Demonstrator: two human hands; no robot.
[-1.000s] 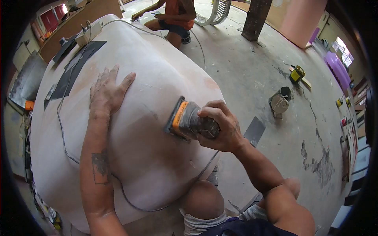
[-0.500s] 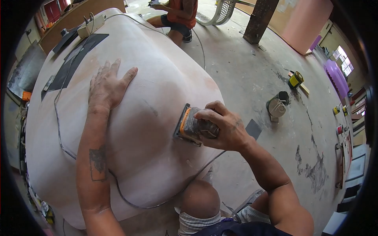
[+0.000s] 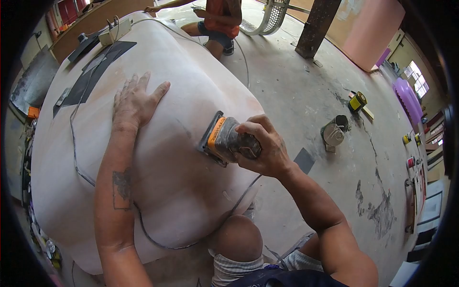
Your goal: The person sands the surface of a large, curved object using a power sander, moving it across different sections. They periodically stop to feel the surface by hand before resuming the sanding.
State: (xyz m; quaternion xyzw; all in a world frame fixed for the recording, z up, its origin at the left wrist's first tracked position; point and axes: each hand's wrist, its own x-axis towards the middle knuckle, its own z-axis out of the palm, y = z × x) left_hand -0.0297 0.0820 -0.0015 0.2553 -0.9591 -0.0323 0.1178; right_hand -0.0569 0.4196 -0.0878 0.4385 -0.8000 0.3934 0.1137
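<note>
No legible brand on our palm sander (image 3: pixel 224 141) – just an orange band under a dust-grey body. The labels on the yellow can (image 3: pixel 357 101) and the grey tin (image 3: pixel 334 131) on the floor are too small to read.

Our left hand (image 3: pixel 136 103) lies flat, fingers spread, palm pressed on the large pale moulded shell (image 3: pixel 181 191). Our right hand (image 3: pixel 260 146) is clamped around the sander's rear, fingers wrapped over the top. The sander's pad sits on the shell's right flank, near its edge, tilted with the curve.

Versus half a second ago, the sander has slid up and left across the flank – the left hand has barely moved.

The cord (image 3: pixel 76 158) loops over the shell under our left forearm. Dark sandpaper sheets (image 3: pixel 95 71) and a power strip (image 3: pixel 114 31) lie at the far end. Another person in an orange shirt (image 3: pixel 220 19) crouches beyond.
</note>
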